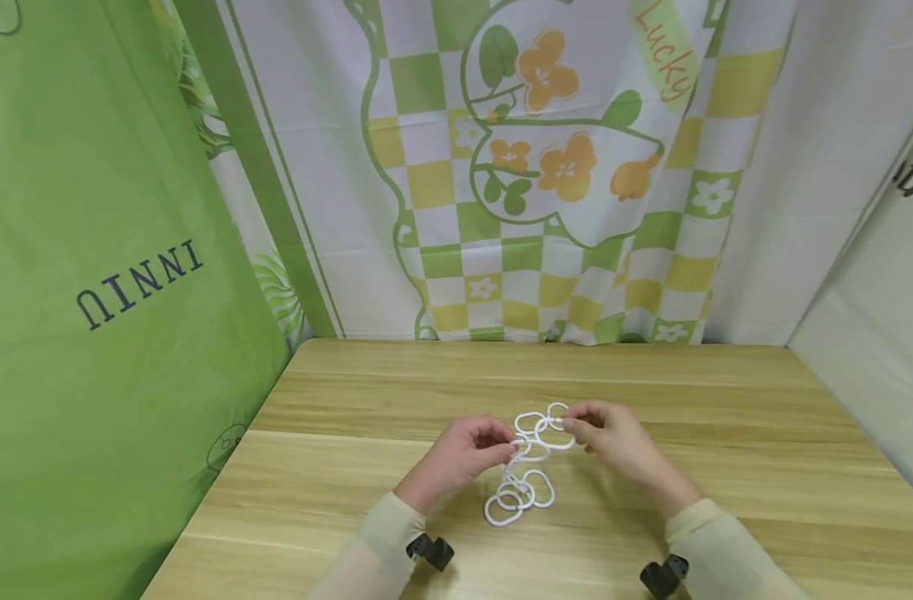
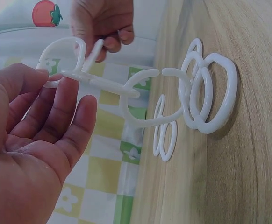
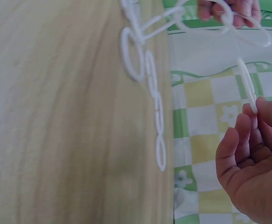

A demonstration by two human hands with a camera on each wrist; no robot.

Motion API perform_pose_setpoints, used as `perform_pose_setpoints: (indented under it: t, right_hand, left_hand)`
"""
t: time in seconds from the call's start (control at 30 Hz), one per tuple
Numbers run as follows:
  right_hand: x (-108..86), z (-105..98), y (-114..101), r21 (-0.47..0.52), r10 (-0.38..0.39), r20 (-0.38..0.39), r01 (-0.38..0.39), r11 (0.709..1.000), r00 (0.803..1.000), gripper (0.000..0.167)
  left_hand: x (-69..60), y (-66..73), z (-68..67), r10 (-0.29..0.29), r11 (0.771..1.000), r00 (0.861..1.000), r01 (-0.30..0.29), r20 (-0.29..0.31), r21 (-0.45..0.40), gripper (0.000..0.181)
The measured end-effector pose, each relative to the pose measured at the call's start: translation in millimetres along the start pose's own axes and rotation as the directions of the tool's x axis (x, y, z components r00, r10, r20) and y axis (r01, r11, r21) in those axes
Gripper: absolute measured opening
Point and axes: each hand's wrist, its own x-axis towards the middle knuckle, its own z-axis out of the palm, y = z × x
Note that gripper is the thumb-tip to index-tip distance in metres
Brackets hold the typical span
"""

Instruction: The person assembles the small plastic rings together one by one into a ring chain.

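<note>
White plastic C-shaped chain links lie and hang between the two hands, several of them hooked together. My left hand (image 1: 464, 457) pinches one link (image 2: 83, 52) between thumb and fingers, above the table. From it hangs a link with a visible gap (image 2: 125, 109), joined to links (image 2: 232, 88) lower down on the wood. My right hand (image 1: 614, 435) pinches another white link (image 3: 246, 80) by its end, with thumb against fingertips. In the head view, a heap of joined links (image 1: 552, 493) lies just in front of the left hand.
A light wooden table (image 1: 336, 517) spreads under both hands. Behind it hangs a checked, flowered curtain (image 1: 433, 183); a green cloth (image 1: 111, 400) borders the left side and a pale cloth (image 1: 876, 333) the right. Each wrist wears a small black camera.
</note>
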Motion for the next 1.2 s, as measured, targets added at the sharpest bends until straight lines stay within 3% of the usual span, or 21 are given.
perform_pose_setpoints:
  t: [0.3,0.53,0.7,0.93,1.2]
  right_hand:
    - [-3.5,-5.0,-13.1,0.07,-0.04,0.031,0.038,0.997,0.999,0.023]
    - [-9.0,1.3,-16.5,0.105,-0.098,0.171,0.081,0.991,0.98,0.022]
    - [-10.5,6.5,-17.2,0.12,-0.134,0.232,0.109,0.987,0.963,0.021]
    - [-11.3,12.0,-19.2,0.109,-0.129,0.251,0.105,0.988,0.959,0.017]
    - [-12.7,13.3,-19.5,0.108,-0.117,0.275,0.091,0.99,0.954,0.016]
  left_hand:
    - [0.2,-1.4,0.3,0.014,1.0,1.0,-0.014,0.017,0.016,0.007]
    - [0.0,-0.6,1.5,0.017,1.0,0.999,-0.017,0.035,0.017,0.012]
    - [-0.4,0.4,2.8,0.018,1.0,0.999,-0.019,0.037,0.006,0.011]
    - [-2.1,3.1,3.5,0.038,0.999,0.998,-0.039,0.045,0.019,0.009]
    - [-4.1,10.1,5.9,0.023,0.999,0.999,-0.024,0.047,0.023,0.01]
